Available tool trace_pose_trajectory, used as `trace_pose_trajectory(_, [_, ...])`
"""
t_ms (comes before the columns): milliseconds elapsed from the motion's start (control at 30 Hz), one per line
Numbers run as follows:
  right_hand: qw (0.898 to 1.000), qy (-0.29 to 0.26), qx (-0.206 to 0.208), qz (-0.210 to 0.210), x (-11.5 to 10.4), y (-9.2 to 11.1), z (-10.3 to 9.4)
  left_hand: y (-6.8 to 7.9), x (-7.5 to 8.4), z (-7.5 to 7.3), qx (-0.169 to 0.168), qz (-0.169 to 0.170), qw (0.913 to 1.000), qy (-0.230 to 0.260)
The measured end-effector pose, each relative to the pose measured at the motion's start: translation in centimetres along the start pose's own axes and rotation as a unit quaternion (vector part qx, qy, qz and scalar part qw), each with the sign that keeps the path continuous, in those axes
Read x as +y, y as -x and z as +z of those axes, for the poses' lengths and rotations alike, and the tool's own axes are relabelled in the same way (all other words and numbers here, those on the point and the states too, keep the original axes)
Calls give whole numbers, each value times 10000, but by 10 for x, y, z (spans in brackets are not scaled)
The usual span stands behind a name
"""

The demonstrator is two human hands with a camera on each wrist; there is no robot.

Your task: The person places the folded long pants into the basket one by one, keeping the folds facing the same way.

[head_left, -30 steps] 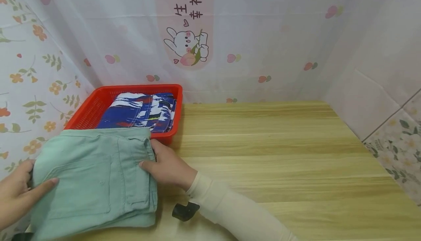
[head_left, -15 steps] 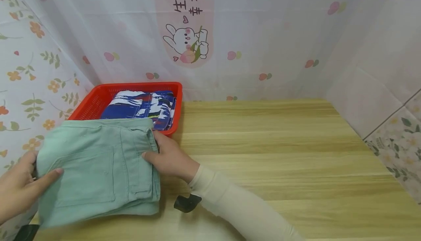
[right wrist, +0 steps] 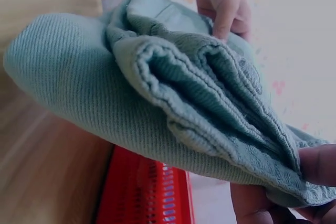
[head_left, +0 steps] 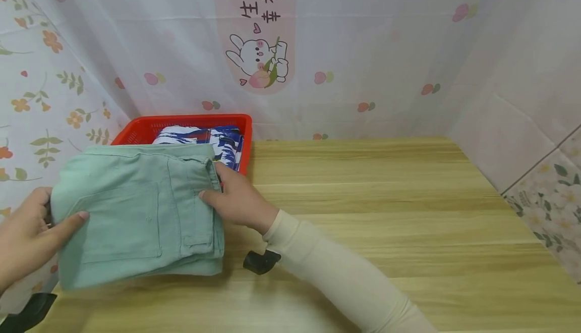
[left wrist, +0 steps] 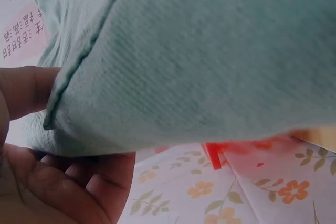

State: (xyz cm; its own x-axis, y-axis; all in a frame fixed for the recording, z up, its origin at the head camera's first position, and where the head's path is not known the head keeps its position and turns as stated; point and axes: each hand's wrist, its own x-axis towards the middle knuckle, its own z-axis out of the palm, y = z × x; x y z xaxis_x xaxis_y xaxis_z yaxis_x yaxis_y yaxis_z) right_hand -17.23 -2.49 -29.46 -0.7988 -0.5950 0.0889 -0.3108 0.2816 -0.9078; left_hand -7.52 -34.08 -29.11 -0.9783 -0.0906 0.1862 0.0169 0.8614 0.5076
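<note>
Folded light green trousers (head_left: 122, 217), with a stitched pocket on top, are held up between both hands. My left hand (head_left: 32, 237) grips their left edge, thumb on top and fingers beneath. On the opposite edge, my right hand (head_left: 240, 197) pinches the layers, its thumb over the cloth. In the right wrist view, the stacked folds of the trousers (right wrist: 173, 93) show edge-on. Behind them, a red basket (head_left: 247, 136) holds a folded blue and white patterned garment (head_left: 227, 146). The trousers cover the basket's near side in the head view.
A wood-grain table (head_left: 363, 222) stretches to the right and front. A printed white curtain (head_left: 372, 45) hangs along the back, and a flowered cloth (head_left: 59, 96) borders the left. Pale wall panels (head_left: 522, 96) stand at the right.
Both hands have lifted the green trousers and carried them toward the basket, so they now hide more of it and of the patterned garment. Both hands keep their grip.
</note>
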Motion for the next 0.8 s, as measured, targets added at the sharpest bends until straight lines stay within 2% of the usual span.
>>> trace_pose_trajectory(67, [9999, 117, 38, -70, -1, -1, -3, -1, 3, 0, 55, -54, 9999, 70])
trace_pose_trajectory(400, [9985, 496, 151, -145, -7, -9, -15, -7, 5, -5, 363, 115, 9989, 282])
trace_pose_trajectory(800, [9982, 493, 298, -165, -14, -17, -29, -28, 13, -14, 251, 407, 9982, 359])
